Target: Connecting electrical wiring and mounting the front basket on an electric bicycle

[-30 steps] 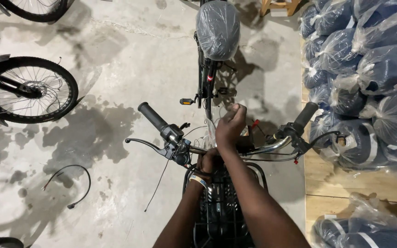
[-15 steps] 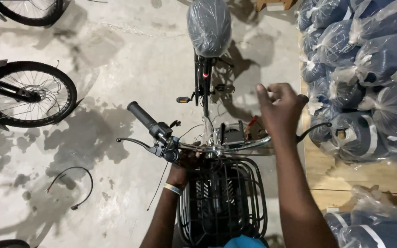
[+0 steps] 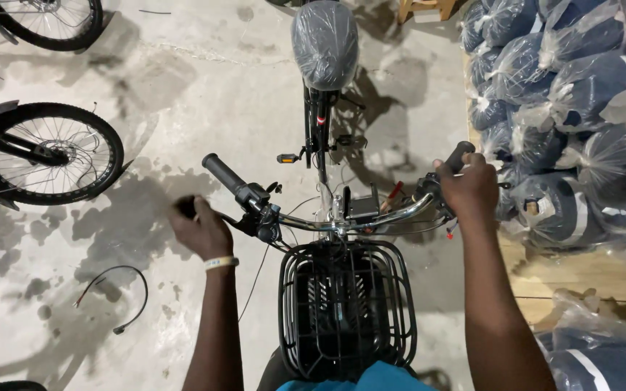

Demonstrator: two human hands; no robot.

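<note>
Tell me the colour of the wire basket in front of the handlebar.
Black: the wire basket shows best in the head view, below the handlebar.

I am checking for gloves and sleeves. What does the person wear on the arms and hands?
Both forearms are bare, with no sleeves in view, and neither hand wears a glove. The left hand has a pale band around its wrist. The right hand shows no band, watch or ring. A bit of turquoise cloth shows at the bottom edge.

Head camera looks steeply down, fairly close, over handlebar (image 3: pixel 342 221).
</note>
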